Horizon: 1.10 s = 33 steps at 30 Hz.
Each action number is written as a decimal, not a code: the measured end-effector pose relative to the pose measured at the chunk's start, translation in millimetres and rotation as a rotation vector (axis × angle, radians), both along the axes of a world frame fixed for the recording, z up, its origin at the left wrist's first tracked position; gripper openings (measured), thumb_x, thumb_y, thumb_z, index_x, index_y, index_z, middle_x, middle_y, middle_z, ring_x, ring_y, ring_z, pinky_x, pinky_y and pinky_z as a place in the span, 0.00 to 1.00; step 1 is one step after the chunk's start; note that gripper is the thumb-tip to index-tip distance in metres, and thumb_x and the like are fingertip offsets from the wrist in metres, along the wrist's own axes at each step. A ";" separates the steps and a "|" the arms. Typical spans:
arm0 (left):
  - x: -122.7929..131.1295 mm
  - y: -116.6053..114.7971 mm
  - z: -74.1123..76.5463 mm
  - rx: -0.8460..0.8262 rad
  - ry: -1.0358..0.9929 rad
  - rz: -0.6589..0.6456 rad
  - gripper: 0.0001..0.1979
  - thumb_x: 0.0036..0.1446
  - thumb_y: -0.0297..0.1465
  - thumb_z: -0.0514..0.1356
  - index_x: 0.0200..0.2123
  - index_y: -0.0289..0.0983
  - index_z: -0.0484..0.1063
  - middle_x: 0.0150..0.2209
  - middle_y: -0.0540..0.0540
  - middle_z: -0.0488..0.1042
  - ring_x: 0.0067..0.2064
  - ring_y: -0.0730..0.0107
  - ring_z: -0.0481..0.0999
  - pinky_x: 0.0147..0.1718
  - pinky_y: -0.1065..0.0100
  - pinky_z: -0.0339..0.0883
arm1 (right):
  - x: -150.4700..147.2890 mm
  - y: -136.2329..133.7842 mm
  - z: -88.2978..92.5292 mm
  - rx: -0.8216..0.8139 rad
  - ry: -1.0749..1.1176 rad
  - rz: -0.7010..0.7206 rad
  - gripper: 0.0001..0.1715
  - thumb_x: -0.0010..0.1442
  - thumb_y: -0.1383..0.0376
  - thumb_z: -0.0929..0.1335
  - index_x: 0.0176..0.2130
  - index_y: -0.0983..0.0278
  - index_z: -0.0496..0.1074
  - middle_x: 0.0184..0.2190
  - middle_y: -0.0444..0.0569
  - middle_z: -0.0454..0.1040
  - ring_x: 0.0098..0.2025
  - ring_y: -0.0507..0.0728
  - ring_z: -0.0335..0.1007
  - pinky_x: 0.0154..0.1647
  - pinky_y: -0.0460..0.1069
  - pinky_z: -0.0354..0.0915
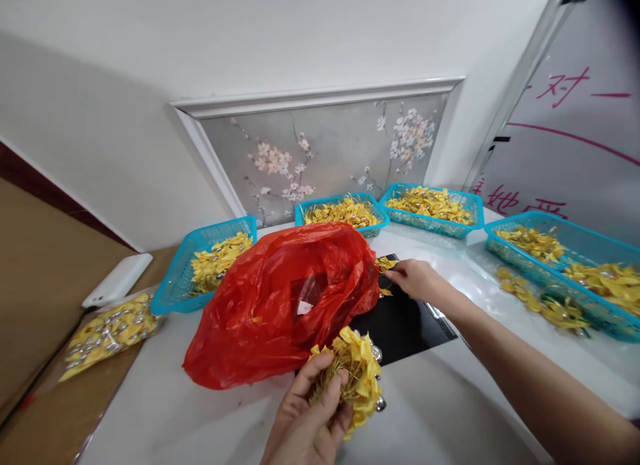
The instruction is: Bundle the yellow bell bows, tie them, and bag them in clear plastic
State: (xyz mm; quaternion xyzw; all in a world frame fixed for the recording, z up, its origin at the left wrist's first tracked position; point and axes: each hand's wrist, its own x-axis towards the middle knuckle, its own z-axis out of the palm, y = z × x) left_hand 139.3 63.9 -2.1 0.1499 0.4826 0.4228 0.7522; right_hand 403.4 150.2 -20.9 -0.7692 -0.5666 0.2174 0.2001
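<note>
My left hand (315,411) is closed around a bunch of yellow ribbon bows with bells (363,378); their thin gold cords gather between the thumb and fingers. Farther off, my right hand (414,279) has its fingers pinched at a yellow ribbon piece (386,263) beside the red plastic bag (240,325). The bag lies open on the table, with a small white paper (304,307) inside. Under the right hand is a flat black sheet (405,325), partly covered by the bag. Another small yellow piece lies on it by the bag's edge.
Blue plastic baskets (175,278) of yellow ribbon pieces line the back and both sides of the white table (165,411). At the left are a clear bag of bows and bells (113,335) and a white box-like object (117,280). A row of yellow bows (543,301) lies by the right basket.
</note>
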 end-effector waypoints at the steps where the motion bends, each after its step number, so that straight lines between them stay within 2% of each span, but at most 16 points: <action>1: -1.6 0.2 -0.6 -0.001 -0.005 0.005 0.16 0.36 0.24 0.74 0.31 0.40 0.79 0.34 0.46 0.82 0.36 0.65 0.80 0.35 0.68 0.73 | -0.5 8.8 -7.2 -0.018 -0.028 -0.009 0.11 0.65 0.61 0.66 0.42 0.67 0.72 0.39 0.50 0.74 0.37 0.54 0.73 0.39 0.52 0.70; 3: -4.4 0.5 -0.4 0.000 -0.028 0.013 0.15 0.33 0.25 0.75 0.28 0.39 0.78 0.32 0.48 0.81 0.35 0.67 0.80 0.35 0.68 0.72 | -4.4 18.3 -18.6 -0.035 -0.059 -0.015 0.14 0.64 0.60 0.67 0.47 0.66 0.70 0.45 0.51 0.72 0.42 0.56 0.72 0.42 0.54 0.70; 5: -7.1 0.8 0.5 0.007 -0.054 0.005 0.13 0.33 0.25 0.75 0.24 0.38 0.77 0.30 0.49 0.81 0.34 0.69 0.79 0.34 0.70 0.72 | -7.3 18.0 -24.8 -0.028 -0.056 0.004 0.14 0.65 0.61 0.67 0.48 0.65 0.69 0.47 0.51 0.71 0.44 0.57 0.71 0.43 0.55 0.70; 7: -9.1 1.3 0.8 0.003 -0.059 -0.008 0.12 0.33 0.25 0.75 0.22 0.38 0.76 0.29 0.49 0.80 0.33 0.70 0.78 0.34 0.70 0.72 | -5.5 9.9 -25.6 0.005 -0.022 0.046 0.13 0.65 0.61 0.66 0.46 0.65 0.70 0.45 0.50 0.72 0.41 0.56 0.72 0.42 0.54 0.70; 9: -9.4 1.7 0.3 -0.005 -0.048 -0.007 0.12 0.34 0.25 0.75 0.22 0.38 0.76 0.30 0.48 0.81 0.34 0.70 0.78 0.35 0.70 0.72 | 0.2 -3.6 -21.8 0.070 0.041 0.097 0.10 0.64 0.61 0.66 0.41 0.66 0.71 0.38 0.47 0.73 0.37 0.54 0.71 0.38 0.51 0.70; 12: -5.2 1.0 -0.5 -0.020 -0.025 0.009 0.13 0.31 0.25 0.76 0.22 0.38 0.76 0.29 0.48 0.81 0.34 0.69 0.79 0.34 0.71 0.72 | 9.9 -28.0 -9.1 0.203 0.171 0.150 0.10 0.64 0.62 0.64 0.32 0.65 0.69 0.26 0.43 0.71 0.29 0.52 0.69 0.30 0.47 0.66; 14: -0.2 -0.5 0.0 -0.021 -0.013 0.019 0.14 0.29 0.25 0.76 0.21 0.38 0.76 0.27 0.48 0.81 0.32 0.70 0.79 0.31 0.72 0.72 | 13.8 -43.5 2.6 0.288 0.255 0.166 0.10 0.63 0.61 0.62 0.32 0.63 0.66 0.23 0.43 0.70 0.27 0.52 0.68 0.27 0.46 0.63; 20: 9.5 -6.9 5.3 0.002 -0.005 -0.001 0.15 0.27 0.27 0.77 0.21 0.37 0.76 0.28 0.47 0.81 0.32 0.69 0.79 0.31 0.72 0.72 | 10.8 -80.7 41.2 0.450 0.395 0.214 0.10 0.61 0.60 0.63 0.39 0.62 0.69 0.33 0.48 0.74 0.32 0.53 0.69 0.31 0.47 0.65; 23: 8.9 -11.2 10.7 0.018 -0.011 -0.017 0.14 0.31 0.27 0.76 0.23 0.37 0.77 0.29 0.47 0.81 0.32 0.70 0.78 0.32 0.72 0.72 | 3.6 -94.8 56.3 0.455 0.398 0.248 0.10 0.61 0.60 0.64 0.36 0.62 0.72 0.30 0.47 0.73 0.30 0.53 0.67 0.30 0.47 0.63; 26: 7.0 -16.3 15.0 0.051 -0.015 -0.054 0.10 0.38 0.28 0.74 0.26 0.36 0.77 0.32 0.46 0.80 0.36 0.70 0.78 0.37 0.70 0.71 | -7.4 -103.1 64.5 0.448 0.262 0.280 0.08 0.61 0.63 0.64 0.36 0.61 0.73 0.31 0.45 0.73 0.30 0.52 0.66 0.30 0.46 0.61; 29: 6.5 -19.6 14.0 0.075 -0.005 -0.066 0.09 0.41 0.27 0.73 0.28 0.36 0.77 0.33 0.46 0.80 0.38 0.69 0.77 0.38 0.69 0.71 | -20.7 -105.3 63.6 0.395 0.140 0.312 0.07 0.60 0.66 0.63 0.36 0.61 0.71 0.28 0.43 0.72 0.27 0.51 0.63 0.27 0.45 0.59; 33: 8.8 -20.6 7.5 0.090 0.002 -0.029 0.10 0.40 0.27 0.73 0.28 0.36 0.77 0.33 0.45 0.80 0.35 0.71 0.77 0.36 0.71 0.70 | -33.4 -103.2 52.3 0.304 0.169 0.310 0.07 0.58 0.68 0.61 0.37 0.61 0.67 0.21 0.39 0.67 0.22 0.51 0.59 0.23 0.45 0.56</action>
